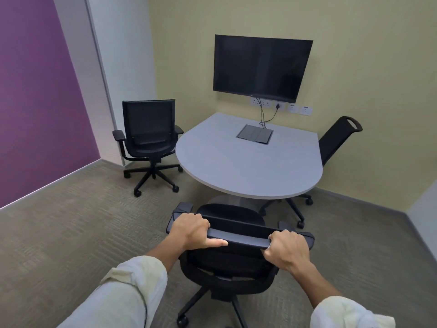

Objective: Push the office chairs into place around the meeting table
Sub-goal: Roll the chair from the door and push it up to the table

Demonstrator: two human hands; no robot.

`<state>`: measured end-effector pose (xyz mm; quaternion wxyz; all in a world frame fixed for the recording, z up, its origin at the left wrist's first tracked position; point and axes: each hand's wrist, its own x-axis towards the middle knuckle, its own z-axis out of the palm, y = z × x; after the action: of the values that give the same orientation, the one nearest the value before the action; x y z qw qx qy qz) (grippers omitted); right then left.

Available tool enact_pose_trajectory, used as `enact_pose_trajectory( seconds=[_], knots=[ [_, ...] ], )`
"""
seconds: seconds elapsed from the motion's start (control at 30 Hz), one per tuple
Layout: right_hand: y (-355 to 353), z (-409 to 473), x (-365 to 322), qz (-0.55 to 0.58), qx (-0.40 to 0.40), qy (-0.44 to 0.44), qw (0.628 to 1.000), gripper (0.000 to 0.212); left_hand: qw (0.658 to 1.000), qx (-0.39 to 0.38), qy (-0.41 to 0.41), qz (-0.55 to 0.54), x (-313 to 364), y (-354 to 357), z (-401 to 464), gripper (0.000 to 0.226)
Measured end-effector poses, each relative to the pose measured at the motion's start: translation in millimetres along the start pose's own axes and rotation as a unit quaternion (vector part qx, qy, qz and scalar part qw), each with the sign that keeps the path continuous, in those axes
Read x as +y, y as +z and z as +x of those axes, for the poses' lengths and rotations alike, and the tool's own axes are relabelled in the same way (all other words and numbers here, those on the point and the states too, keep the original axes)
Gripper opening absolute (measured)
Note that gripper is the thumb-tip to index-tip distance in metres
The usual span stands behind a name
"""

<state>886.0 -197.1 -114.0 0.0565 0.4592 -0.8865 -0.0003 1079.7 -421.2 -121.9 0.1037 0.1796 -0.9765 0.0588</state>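
Note:
A black office chair [233, 215] stands right in front of me, its seat facing the rounded near edge of the grey meeting table [238, 166]. My left hand [191, 229] grips the left end of its top rail and my right hand [285, 250] grips the right end. A second black chair [149, 136] stands apart from the table on the left, turned towards me. A third black chair [337, 138] is on the table's right side, its seat hidden under the tabletop.
A dark wall screen [261, 67] hangs above the table, with sockets and cables [266, 114] running down to a floor box in the tabletop. A purple wall [35, 102] is at left. Carpet [78, 233] covers the floor.

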Motion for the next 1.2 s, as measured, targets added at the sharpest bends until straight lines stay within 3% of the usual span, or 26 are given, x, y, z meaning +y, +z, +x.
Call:
enact_pose_trajectory(
  seconds=[0.3,0.73,0.97,1.2],
  knots=[
    [-4.2,32.3,18.5,-0.013,0.002,-0.019,1.000,0.022,1.000,0.022,0.009,-0.009,0.2,-1.2,25.7,0.085],
    [1.9,-25.1,-24.7,-0.012,-0.012,0.018,1.000,0.017,1.000,-0.016,0.011,0.023,-0.4,-0.1,-32.7,0.069],
    [3.6,-59.2,-49.4,-0.027,-0.006,0.048,0.998,0.016,0.997,-0.072,0.001,0.042,-2.7,-3.5,-59.0,0.016],
    [-1.3,-82.0,-61.2,-0.029,0.016,0.060,0.998,0.013,0.998,-0.045,0.011,0.050,-4.0,-6.8,-79.1,0.027]
  ],
)
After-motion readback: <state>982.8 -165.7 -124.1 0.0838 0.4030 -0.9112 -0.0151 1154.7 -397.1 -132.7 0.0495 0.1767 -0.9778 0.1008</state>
